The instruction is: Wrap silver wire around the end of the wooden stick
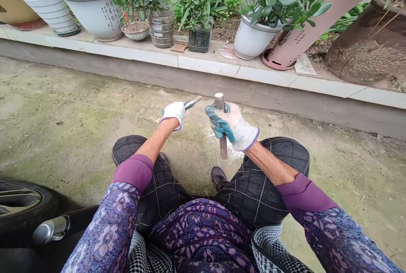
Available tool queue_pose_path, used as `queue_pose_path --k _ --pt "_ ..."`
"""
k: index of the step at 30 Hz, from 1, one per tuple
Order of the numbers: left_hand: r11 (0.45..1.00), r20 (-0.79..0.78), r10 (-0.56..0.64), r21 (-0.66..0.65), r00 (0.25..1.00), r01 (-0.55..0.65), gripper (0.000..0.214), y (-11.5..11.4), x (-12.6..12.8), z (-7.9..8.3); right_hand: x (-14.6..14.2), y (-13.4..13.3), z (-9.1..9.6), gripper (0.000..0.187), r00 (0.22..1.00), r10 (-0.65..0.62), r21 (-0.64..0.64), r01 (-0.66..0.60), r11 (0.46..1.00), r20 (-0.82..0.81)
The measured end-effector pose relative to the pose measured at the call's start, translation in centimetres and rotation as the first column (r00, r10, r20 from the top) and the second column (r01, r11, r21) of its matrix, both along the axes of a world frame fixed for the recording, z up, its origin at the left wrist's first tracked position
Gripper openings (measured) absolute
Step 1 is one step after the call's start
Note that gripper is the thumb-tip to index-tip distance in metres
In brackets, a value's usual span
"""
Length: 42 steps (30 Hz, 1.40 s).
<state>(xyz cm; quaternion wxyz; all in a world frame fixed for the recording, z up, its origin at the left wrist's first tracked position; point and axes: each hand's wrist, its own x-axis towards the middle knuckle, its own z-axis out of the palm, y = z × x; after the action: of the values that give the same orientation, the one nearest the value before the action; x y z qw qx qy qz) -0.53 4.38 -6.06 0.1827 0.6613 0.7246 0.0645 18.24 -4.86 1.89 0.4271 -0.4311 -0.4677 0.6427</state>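
My left hand [174, 114], in a white work glove with teal on it, is closed around a short rod-like tool [191, 103]. Its silvery, ridged part and a dull brownish end stick out to the right; the rest is hidden in the fist. My right hand [233, 125], gloved in white and teal, grips a thick grey-brown bar [223, 148] held nearly upright. The bar's pale, round top shows above the fingers and its lower end hangs below them. The two tools are apart. White powder [235, 155] lies on the concrete ground [79, 121] beneath the right hand.
A low tiled ledge [206, 65] runs across ahead, carrying potted plants, among them a white pot [255, 38] and a tilted pink planter [301, 23]. At lower left is a vehicle wheel [25, 199] beside a metal pipe end [50, 230]. My knees are spread on either side.
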Motion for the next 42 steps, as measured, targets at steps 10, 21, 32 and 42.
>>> queue_pose_path --k 10,21,32,42 --pt "0.996 -0.194 0.020 -0.087 0.981 -0.038 0.037 2.2 -1.7 -2.5 -0.1 -1.8 0.8 0.042 0.994 0.048 -0.024 -0.046 0.999 0.097" --pt "0.969 -0.205 -0.151 -0.226 0.967 0.104 0.057 0.2 0.5 -3.4 1.5 2.5 -0.8 0.037 0.969 -0.064 -0.182 0.020 0.983 -0.237" --pt "0.931 0.889 0.155 -0.277 0.430 0.238 0.028 -6.6 4.7 1.4 0.1 6.1 -6.3 0.032 0.933 -0.323 -0.195 0.292 0.937 -0.156" --pt "0.962 0.893 0.236 -0.271 0.383 0.038 0.020 -6.7 5.6 1.0 -2.8 6.6 -7.1 0.043 0.953 -0.239 -0.128 0.218 0.968 -0.186"
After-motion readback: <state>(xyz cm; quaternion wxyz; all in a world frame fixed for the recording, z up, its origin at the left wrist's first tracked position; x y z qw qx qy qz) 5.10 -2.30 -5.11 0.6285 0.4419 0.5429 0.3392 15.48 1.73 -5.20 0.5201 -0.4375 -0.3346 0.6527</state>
